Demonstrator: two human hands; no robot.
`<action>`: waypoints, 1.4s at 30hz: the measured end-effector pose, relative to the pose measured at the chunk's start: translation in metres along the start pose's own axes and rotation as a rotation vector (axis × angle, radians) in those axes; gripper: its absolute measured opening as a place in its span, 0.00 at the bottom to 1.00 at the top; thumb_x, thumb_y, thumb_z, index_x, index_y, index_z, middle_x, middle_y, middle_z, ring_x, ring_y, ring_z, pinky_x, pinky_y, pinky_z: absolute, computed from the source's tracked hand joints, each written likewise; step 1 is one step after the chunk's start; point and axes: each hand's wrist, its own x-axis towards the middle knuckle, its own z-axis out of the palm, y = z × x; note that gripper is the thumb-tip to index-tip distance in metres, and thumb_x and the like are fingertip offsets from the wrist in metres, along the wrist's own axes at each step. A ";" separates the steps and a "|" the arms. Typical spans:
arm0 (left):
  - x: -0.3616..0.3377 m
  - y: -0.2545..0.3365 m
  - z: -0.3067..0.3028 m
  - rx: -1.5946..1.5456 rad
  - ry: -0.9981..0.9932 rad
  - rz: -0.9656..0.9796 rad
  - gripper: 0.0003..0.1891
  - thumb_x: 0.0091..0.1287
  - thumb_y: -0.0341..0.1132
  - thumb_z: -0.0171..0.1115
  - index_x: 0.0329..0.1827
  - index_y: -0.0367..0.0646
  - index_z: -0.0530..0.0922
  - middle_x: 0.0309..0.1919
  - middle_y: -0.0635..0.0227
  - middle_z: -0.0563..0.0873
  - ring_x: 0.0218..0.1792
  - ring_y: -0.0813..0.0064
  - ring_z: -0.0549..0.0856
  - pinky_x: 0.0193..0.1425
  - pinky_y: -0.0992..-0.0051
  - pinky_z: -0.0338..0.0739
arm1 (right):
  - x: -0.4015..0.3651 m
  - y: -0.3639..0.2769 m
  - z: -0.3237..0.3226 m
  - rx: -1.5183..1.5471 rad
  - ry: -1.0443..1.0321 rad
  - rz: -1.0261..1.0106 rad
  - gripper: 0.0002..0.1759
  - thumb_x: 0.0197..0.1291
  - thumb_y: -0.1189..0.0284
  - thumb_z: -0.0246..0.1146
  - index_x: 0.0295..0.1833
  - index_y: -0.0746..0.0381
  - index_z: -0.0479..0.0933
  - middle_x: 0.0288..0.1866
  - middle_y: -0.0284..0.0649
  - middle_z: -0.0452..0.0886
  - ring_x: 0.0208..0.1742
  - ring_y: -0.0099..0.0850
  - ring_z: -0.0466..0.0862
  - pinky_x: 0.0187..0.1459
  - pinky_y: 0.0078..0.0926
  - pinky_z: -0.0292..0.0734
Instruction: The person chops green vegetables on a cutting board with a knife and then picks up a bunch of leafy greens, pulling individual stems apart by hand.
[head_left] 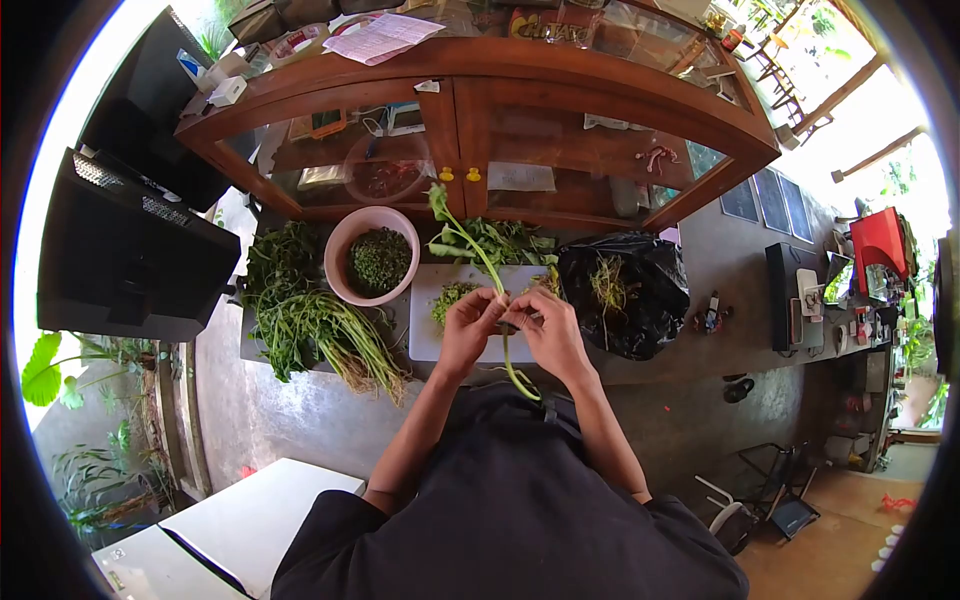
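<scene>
A glass-fronted wooden cabinet [480, 70] stood behind a grey surface [720, 290], which carried a heap of leafy greens [310, 330], a black bag [630, 290], a white cutting board [425, 338] and a pink bowl [345, 235] of chopped greens. Over the board, a long green stalk [484, 262] passed between both hands, its leafy top toward the cabinet and its lower end hanging toward the body. The left hand [468, 325] and right hand [548, 330] met side by side, forearms angled inward, with the fingers pinched on the stalk near its middle.
</scene>
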 end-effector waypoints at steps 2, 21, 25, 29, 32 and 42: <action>0.001 -0.010 -0.003 0.189 0.071 0.063 0.08 0.72 0.35 0.59 0.45 0.38 0.79 0.38 0.71 0.84 0.37 0.83 0.83 0.37 0.77 0.82 | -0.005 0.005 0.001 -0.055 -0.019 -0.012 0.05 0.56 0.77 0.67 0.37 0.67 0.78 0.34 0.43 0.80 0.36 0.40 0.83 0.35 0.32 0.77; 0.016 -0.030 -0.002 0.228 0.039 -0.103 0.15 0.75 0.38 0.54 0.57 0.39 0.75 0.37 0.71 0.80 0.32 0.79 0.83 0.36 0.74 0.84 | -0.005 0.142 -0.029 -0.223 0.109 0.341 0.08 0.58 0.74 0.67 0.38 0.69 0.83 0.20 0.39 0.81 0.19 0.22 0.79 0.25 0.22 0.73; 0.017 -0.038 -0.007 0.282 0.030 -0.104 0.15 0.76 0.36 0.52 0.60 0.39 0.74 0.36 0.71 0.80 0.32 0.78 0.83 0.37 0.74 0.83 | -0.002 0.176 -0.020 -0.214 0.122 0.448 0.09 0.53 0.75 0.67 0.38 0.67 0.85 0.28 0.49 0.85 0.29 0.38 0.86 0.33 0.33 0.78; 0.013 -0.039 -0.006 0.251 -0.024 -0.098 0.15 0.76 0.36 0.50 0.60 0.39 0.73 0.37 0.71 0.79 0.33 0.78 0.83 0.40 0.74 0.83 | -0.004 0.209 -0.009 -0.323 0.105 0.415 0.07 0.55 0.75 0.65 0.35 0.66 0.85 0.25 0.48 0.83 0.26 0.37 0.85 0.31 0.34 0.76; 0.009 -0.034 -0.002 0.283 -0.021 -0.072 0.15 0.77 0.35 0.49 0.61 0.39 0.72 0.37 0.71 0.79 0.34 0.78 0.83 0.41 0.74 0.83 | -0.007 0.227 -0.002 -0.301 0.100 0.445 0.07 0.58 0.74 0.62 0.35 0.65 0.85 0.22 0.46 0.80 0.23 0.35 0.82 0.30 0.34 0.75; 0.006 -0.036 -0.007 0.135 -0.099 -0.090 0.11 0.78 0.32 0.45 0.57 0.40 0.71 0.34 0.72 0.76 0.33 0.77 0.82 0.42 0.73 0.81 | 0.007 0.092 -0.021 0.413 -0.072 0.551 0.15 0.69 0.65 0.61 0.48 0.67 0.82 0.35 0.33 0.84 0.33 0.19 0.82 0.32 0.19 0.77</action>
